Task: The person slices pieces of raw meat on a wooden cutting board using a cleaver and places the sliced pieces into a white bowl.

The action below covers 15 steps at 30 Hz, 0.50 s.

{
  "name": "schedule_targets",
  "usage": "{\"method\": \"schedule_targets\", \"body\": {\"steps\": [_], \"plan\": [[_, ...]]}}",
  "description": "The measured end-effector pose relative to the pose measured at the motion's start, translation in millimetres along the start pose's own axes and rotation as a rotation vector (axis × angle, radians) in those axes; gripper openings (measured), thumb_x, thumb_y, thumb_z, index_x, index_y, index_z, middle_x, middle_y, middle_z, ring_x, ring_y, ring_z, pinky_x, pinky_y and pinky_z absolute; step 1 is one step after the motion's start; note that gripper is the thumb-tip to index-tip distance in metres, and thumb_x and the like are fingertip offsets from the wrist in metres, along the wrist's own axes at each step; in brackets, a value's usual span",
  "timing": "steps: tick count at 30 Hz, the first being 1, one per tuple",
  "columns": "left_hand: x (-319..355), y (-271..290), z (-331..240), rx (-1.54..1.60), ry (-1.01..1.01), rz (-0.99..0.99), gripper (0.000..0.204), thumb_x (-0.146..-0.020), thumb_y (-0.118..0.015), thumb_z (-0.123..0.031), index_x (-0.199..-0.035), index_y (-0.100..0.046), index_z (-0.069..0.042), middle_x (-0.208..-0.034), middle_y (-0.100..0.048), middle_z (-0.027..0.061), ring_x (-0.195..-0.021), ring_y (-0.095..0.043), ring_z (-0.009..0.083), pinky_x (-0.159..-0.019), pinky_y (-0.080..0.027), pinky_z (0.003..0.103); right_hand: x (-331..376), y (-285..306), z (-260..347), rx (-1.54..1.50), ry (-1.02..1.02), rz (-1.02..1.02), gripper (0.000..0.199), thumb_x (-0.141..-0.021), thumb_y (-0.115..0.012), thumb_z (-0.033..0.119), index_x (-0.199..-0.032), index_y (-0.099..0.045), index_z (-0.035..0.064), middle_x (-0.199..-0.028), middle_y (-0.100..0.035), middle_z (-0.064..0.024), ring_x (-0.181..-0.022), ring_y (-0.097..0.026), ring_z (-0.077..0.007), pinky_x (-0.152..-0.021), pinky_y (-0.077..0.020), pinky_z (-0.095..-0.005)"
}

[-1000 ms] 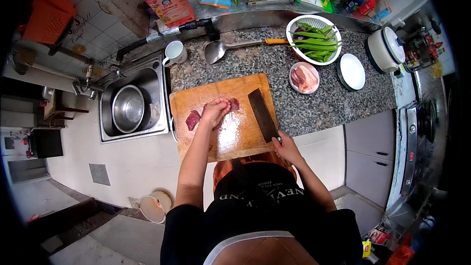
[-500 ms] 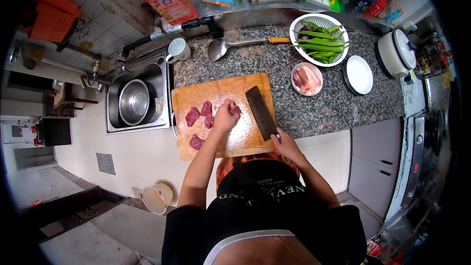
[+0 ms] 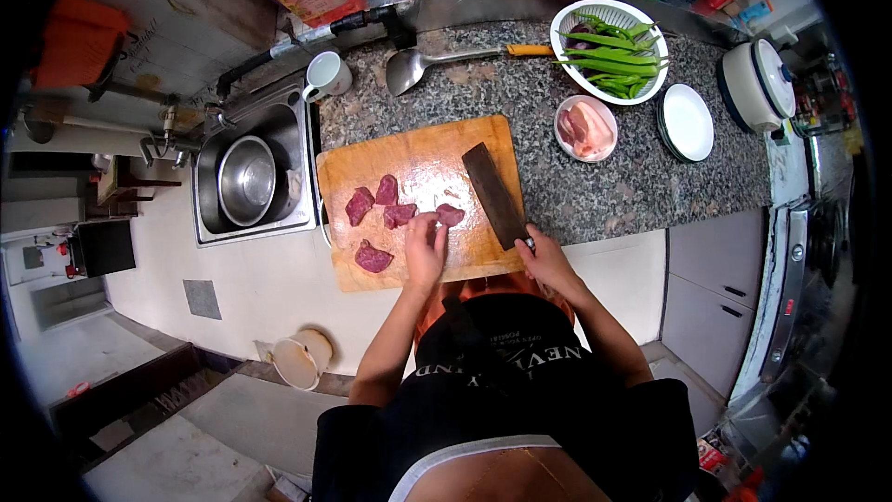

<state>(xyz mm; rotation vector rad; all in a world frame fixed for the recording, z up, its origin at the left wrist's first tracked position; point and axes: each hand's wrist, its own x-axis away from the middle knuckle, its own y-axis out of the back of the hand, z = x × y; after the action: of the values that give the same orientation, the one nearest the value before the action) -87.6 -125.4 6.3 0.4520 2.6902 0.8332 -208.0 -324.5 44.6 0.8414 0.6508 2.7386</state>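
A wooden cutting board (image 3: 348,167) lies on the granite counter with several chunks of red meat (image 3: 373,257) on its left half. My left hand (image 3: 426,249) is over the board's near middle, its fingers and thumb apart. Just right of its fingertips rests a single meat chunk (image 3: 450,215). My right hand (image 3: 546,262) is closed around the handle of a cleaver (image 3: 492,193). The cleaver's dark blade lies along the board's right side, slanting away from me. Most of its handle is hidden in my grip.
A steel sink (image 3: 204,204) holding a metal bowl (image 3: 246,178) is at left. Behind the board are a white mug (image 3: 327,76) and a spatula (image 3: 409,70). To the right stand a basket of green peppers (image 3: 609,58), a bowl of pale meat (image 3: 585,128), white plates (image 3: 688,123) and a pot (image 3: 757,88).
My left hand has let go of the meat chunk and drawn back toward me, its fingers spreading. The cleaver stays in my right hand on the board. The whole view has shifted slightly.
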Motion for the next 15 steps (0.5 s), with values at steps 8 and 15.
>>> {"method": "schedule_targets", "body": {"steps": [8,15], "plan": [[4,-18,-1,-0.029,-0.097,-0.049,0.018,-0.078,-0.061,-0.002,-0.096,-0.062,-0.002,-0.096,-0.059,0.0131,-0.092,-0.055,0.0283,-0.082,-0.044,0.035,7,11,44,0.348,0.068,-0.011,0.033,-0.085,-0.049,0.019,-0.114,-0.047,0.0036,-0.077,-0.060,-0.0236,-0.073,-0.058,-0.0413,-0.063,-0.0458,-0.0494],[-5,-19,12,0.002,-0.141,-0.016,0.018,-0.074,-0.063,0.000,-0.092,-0.064,-0.004,-0.093,-0.060,0.0100,-0.086,-0.055,0.0276,-0.077,-0.046,0.034,14,10,69,0.553,0.155,0.048,0.032,-0.083,-0.048,0.014,-0.115,-0.045,0.0087,-0.071,-0.060,-0.0172,-0.068,-0.060,-0.0369,-0.059,-0.0470,-0.0492]]}}
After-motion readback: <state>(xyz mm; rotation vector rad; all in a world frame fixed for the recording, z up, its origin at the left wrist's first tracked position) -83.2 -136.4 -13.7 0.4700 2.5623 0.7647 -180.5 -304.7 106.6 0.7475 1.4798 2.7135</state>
